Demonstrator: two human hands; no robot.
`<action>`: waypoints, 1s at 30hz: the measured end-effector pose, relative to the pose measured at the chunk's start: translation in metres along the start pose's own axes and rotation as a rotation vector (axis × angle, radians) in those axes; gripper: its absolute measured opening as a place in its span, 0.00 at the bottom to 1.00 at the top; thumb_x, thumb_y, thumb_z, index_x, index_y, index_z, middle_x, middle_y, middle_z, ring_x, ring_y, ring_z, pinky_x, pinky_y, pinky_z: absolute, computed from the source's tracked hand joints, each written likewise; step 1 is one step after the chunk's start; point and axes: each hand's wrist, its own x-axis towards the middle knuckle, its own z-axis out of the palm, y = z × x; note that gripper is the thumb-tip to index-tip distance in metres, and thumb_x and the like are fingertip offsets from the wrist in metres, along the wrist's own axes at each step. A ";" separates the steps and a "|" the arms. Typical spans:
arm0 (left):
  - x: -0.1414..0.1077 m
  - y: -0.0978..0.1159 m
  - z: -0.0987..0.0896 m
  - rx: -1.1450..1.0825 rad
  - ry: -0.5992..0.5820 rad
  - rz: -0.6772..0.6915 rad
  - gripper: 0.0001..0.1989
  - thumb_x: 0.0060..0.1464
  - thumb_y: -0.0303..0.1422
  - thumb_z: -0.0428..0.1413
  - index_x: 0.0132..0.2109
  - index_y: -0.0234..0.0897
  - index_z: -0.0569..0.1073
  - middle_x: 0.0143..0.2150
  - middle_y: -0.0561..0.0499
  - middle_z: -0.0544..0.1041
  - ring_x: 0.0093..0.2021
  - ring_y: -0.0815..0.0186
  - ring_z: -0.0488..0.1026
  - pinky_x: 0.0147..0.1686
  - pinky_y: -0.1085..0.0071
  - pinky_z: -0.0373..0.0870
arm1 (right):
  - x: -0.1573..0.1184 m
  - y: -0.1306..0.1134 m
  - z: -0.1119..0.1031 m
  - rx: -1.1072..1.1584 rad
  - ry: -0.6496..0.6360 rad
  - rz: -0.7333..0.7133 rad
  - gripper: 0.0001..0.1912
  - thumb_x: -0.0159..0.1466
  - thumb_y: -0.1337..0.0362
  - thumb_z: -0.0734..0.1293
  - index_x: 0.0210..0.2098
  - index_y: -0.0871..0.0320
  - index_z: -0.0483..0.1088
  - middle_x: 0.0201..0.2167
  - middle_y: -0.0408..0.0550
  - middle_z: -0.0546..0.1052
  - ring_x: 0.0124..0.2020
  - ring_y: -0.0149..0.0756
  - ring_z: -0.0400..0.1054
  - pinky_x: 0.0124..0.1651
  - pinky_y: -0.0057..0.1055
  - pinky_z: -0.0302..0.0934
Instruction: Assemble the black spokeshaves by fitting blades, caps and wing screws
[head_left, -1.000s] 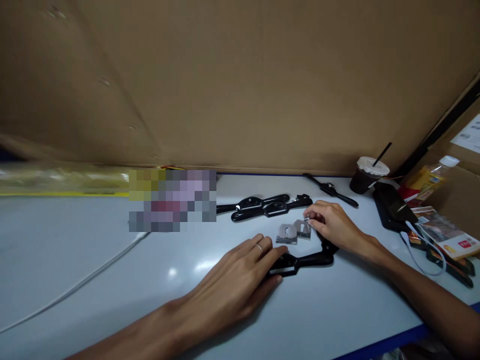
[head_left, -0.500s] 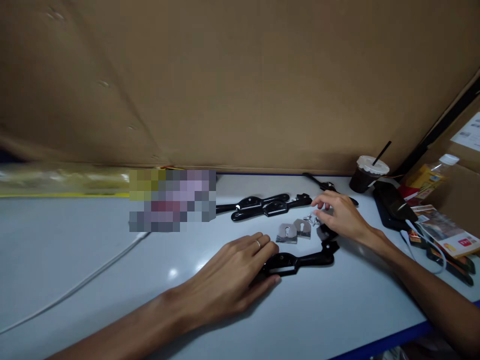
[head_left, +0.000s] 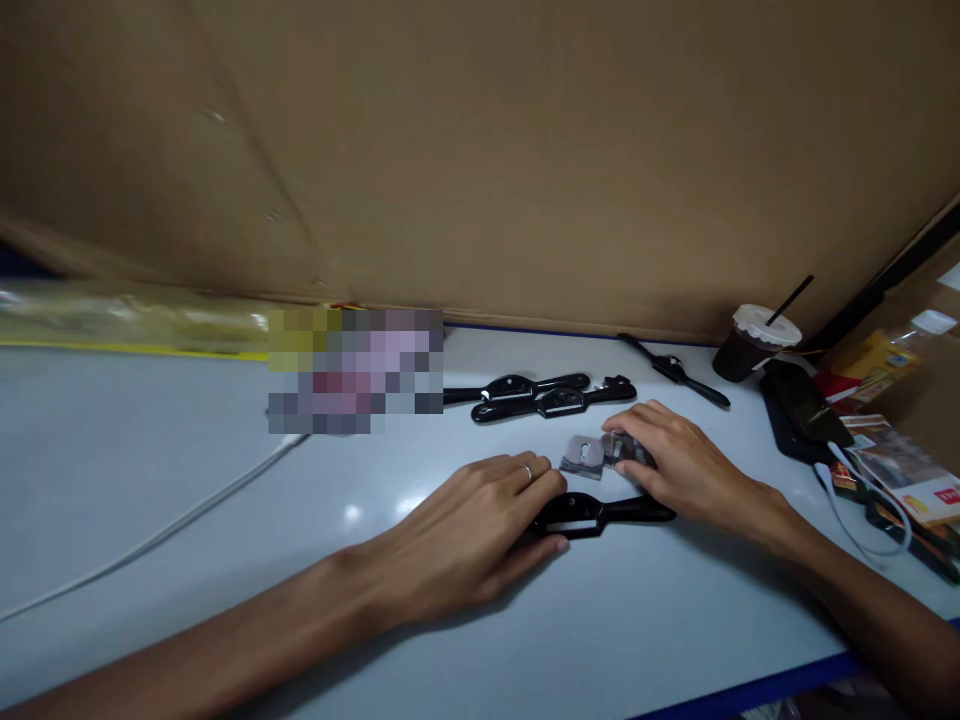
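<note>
- The right hand has come down beside the slotted metal plates; its thumb and forefinger are apart around small parts, though whether they clamp anything, I cannot tell.
- The small dark piece by the black tool's right end no longer shows there.
- The left hand stays over that tool's left end on the worktop, fingers curled, their grip hidden.
</note>
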 end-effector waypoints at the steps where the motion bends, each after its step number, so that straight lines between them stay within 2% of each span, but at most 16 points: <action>1: 0.000 0.000 0.000 -0.002 0.007 0.005 0.04 0.66 0.34 0.51 0.42 0.38 0.66 0.37 0.50 0.71 0.32 0.62 0.66 0.33 0.66 0.60 | 0.000 0.002 0.000 0.036 -0.004 0.011 0.14 0.65 0.73 0.67 0.49 0.56 0.70 0.45 0.51 0.75 0.49 0.44 0.67 0.51 0.41 0.61; 5: 0.001 0.000 0.002 -0.015 0.025 0.009 0.04 0.66 0.34 0.51 0.42 0.39 0.65 0.37 0.51 0.71 0.32 0.63 0.66 0.32 0.67 0.59 | -0.001 0.007 0.001 0.177 -0.019 0.025 0.21 0.61 0.76 0.68 0.51 0.54 0.68 0.46 0.47 0.75 0.45 0.39 0.68 0.48 0.36 0.61; 9: 0.002 0.000 0.001 -0.023 0.037 0.011 0.04 0.66 0.34 0.51 0.43 0.39 0.66 0.37 0.51 0.71 0.32 0.63 0.66 0.32 0.68 0.59 | -0.001 0.005 0.000 0.199 0.014 0.035 0.26 0.57 0.77 0.70 0.52 0.54 0.67 0.43 0.45 0.72 0.42 0.37 0.67 0.46 0.34 0.61; 11: 0.002 0.000 0.000 -0.016 0.047 0.020 0.04 0.66 0.34 0.52 0.42 0.38 0.66 0.36 0.51 0.71 0.31 0.64 0.66 0.31 0.68 0.59 | -0.001 0.003 -0.001 0.190 0.028 0.048 0.24 0.56 0.77 0.70 0.50 0.55 0.69 0.40 0.44 0.70 0.41 0.36 0.66 0.44 0.33 0.60; 16: 0.003 0.001 -0.001 0.008 0.061 0.045 0.04 0.66 0.33 0.52 0.46 0.39 0.66 0.37 0.51 0.72 0.32 0.62 0.68 0.33 0.67 0.61 | -0.001 0.001 -0.002 0.205 0.052 0.080 0.11 0.58 0.76 0.70 0.37 0.56 0.71 0.36 0.42 0.70 0.37 0.34 0.64 0.40 0.31 0.56; 21: 0.001 0.002 -0.002 0.024 0.059 0.041 0.05 0.65 0.33 0.52 0.47 0.39 0.66 0.37 0.51 0.73 0.33 0.61 0.69 0.33 0.66 0.62 | 0.002 0.002 -0.006 0.266 0.088 0.091 0.08 0.62 0.74 0.67 0.37 0.55 0.70 0.30 0.39 0.73 0.32 0.32 0.65 0.36 0.30 0.54; 25: 0.000 0.001 -0.003 0.010 0.052 0.047 0.07 0.64 0.32 0.54 0.48 0.38 0.66 0.38 0.51 0.72 0.34 0.61 0.69 0.33 0.66 0.62 | 0.000 -0.010 -0.008 0.627 0.069 0.129 0.01 0.61 0.68 0.69 0.33 0.56 0.72 0.24 0.38 0.71 0.26 0.30 0.63 0.31 0.29 0.55; 27: 0.001 0.000 -0.003 0.000 0.047 0.050 0.07 0.63 0.33 0.55 0.47 0.38 0.67 0.38 0.51 0.72 0.34 0.61 0.69 0.33 0.66 0.62 | -0.002 -0.020 -0.005 0.821 0.009 0.167 0.03 0.60 0.65 0.70 0.32 0.56 0.72 0.21 0.36 0.69 0.22 0.28 0.62 0.27 0.28 0.54; 30: 0.002 -0.001 -0.003 -0.020 0.041 0.027 0.06 0.63 0.34 0.56 0.43 0.38 0.67 0.36 0.51 0.71 0.32 0.63 0.67 0.31 0.67 0.60 | -0.005 -0.033 0.003 0.963 -0.019 0.190 0.05 0.58 0.64 0.72 0.31 0.56 0.72 0.22 0.37 0.71 0.22 0.27 0.64 0.27 0.27 0.57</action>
